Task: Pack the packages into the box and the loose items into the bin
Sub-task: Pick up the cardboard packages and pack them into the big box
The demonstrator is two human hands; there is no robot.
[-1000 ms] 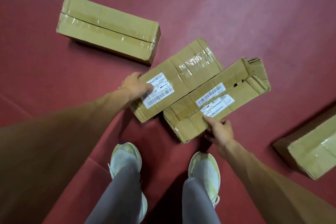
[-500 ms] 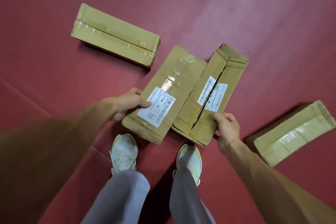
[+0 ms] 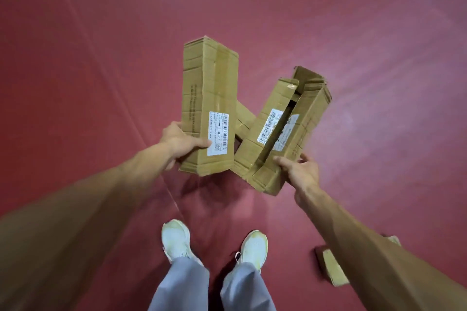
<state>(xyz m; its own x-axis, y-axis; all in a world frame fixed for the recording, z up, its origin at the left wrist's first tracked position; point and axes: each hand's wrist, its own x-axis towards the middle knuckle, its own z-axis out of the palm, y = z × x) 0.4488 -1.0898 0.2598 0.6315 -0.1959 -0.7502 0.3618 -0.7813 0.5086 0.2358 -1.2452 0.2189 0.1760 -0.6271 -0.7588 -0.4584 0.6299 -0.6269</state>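
I hold two long cardboard packages above the red floor. My left hand [image 3: 180, 141] grips the near end of the taped package [image 3: 209, 98], which carries a white barcode label and points away from me. My right hand [image 3: 300, 171] grips the near end of the split-top package [image 3: 280, 134], whose top flaps gape open along a dark slit with white labels on both sides; it tilts up to the right. A third package [image 3: 243, 118] lies on the floor, mostly hidden behind the two held ones.
Another cardboard package [image 3: 331, 269] lies on the floor at the lower right, partly hidden by my right forearm. My two white shoes [image 3: 177, 240] stand on the red floor [image 3: 101, 58] below the packages. No box or bin is in view.
Both packages have come up off the floor in my hands and now point away from me. The view has swung, so the long package at the upper left is mostly hidden.
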